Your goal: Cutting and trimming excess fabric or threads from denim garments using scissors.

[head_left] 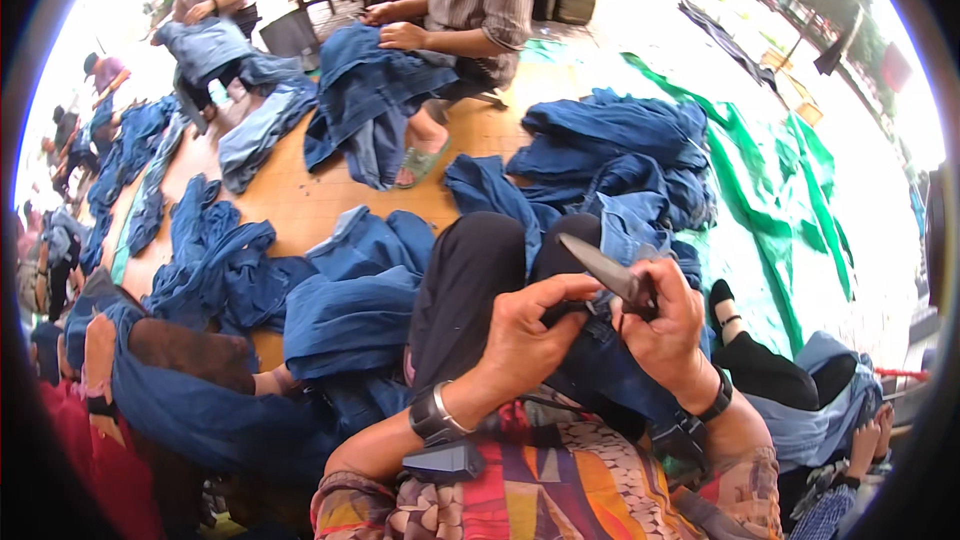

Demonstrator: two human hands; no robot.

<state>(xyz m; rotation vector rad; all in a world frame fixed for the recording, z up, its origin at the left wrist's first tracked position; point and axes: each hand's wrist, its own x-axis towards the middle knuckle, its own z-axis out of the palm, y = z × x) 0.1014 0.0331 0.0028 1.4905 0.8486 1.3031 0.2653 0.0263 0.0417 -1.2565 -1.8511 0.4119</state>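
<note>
My right hand is closed around a small pair of thread snips, whose pointed dark metal blades stick out up and to the left. Close beside it, my left hand is closed in a pinch at a denim garment that lies over my lap. Between the hands a dark bit and a little blue cloth show; the fingers hide most of the pinched part. The blade tip is just above my left fingertips.
Blue denim heaps lie ahead and to the left. A person in a striped shirt handles denim ahead; other people sit close on both sides. Green sheeting spreads at the right, and tan boards cover the ground.
</note>
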